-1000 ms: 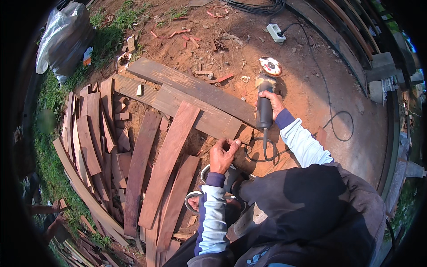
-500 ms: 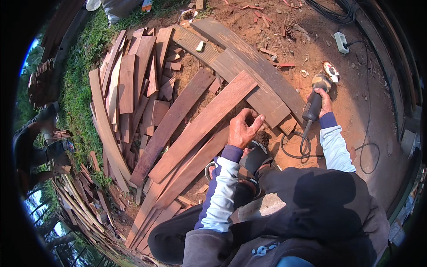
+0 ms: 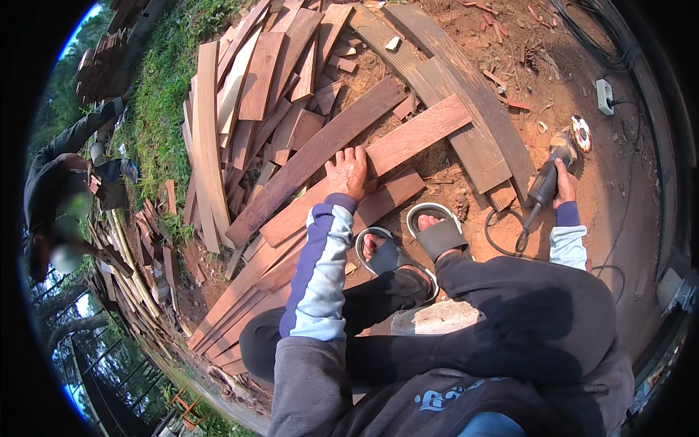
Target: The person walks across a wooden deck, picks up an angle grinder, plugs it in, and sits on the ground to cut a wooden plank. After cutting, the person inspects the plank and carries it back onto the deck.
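My left hand [image 3: 348,173] is closed over a long reddish-brown wooden plank [image 3: 426,132], its fingers curled over the far edge. The plank's right end rests across a darker, weathered board [image 3: 473,156]. Further right, my right hand [image 3: 566,183] is wrapped round the dark body of an angle grinder [image 3: 545,183]. Its round disc [image 3: 581,134] points away from me, and its cord hangs from the near end. Beside the held plank lies a darker plank [image 3: 320,156]. Whether the disc is turning cannot be made out.
A pile of loose planks [image 3: 262,76] spreads at the left. My sandalled feet [image 3: 440,233] stand near the boards, by a pale block [image 3: 437,318]. A white socket box [image 3: 604,97] with a cord lies at the right. Another person [image 3: 73,182] is bent over at the far left.
My left hand has moved left and down onto the reddish plank and closed on it. The view has shifted, showing both my feet. My right hand still holds the grinder.
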A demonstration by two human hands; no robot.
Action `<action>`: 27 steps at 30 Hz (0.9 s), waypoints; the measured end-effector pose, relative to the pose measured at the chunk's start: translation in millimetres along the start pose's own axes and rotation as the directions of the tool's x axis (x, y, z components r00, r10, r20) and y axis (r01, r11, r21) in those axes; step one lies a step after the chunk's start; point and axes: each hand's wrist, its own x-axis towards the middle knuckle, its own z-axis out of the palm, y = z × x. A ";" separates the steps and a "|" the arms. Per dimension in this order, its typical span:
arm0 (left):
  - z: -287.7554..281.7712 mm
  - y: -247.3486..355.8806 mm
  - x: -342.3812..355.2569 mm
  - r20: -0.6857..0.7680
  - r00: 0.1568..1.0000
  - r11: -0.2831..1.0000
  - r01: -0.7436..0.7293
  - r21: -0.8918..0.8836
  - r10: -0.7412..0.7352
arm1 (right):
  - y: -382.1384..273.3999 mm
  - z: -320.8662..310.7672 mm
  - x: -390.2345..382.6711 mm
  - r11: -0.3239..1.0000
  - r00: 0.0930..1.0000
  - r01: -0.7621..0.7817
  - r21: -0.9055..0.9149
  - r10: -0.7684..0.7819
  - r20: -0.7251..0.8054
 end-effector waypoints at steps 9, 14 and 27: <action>-111.3 -60.7 -19.5 0.117 0.972 0.871 0.233 -0.433 -0.202 | -9.5 21.8 -67.1 0.676 0.790 0.593 -0.437 -0.595 0.151; -197.5 -61.4 -35.0 -0.378 0.869 0.700 -0.052 -0.712 -0.319 | -97.4 96.3 -151.0 0.485 0.555 0.832 -0.270 -0.733 0.392; -223.5 110.5 -12.6 -0.284 0.730 -0.266 -0.538 -0.800 -0.622 | -125.0 119.0 -234.2 0.594 0.167 0.803 0.039 -0.288 0.943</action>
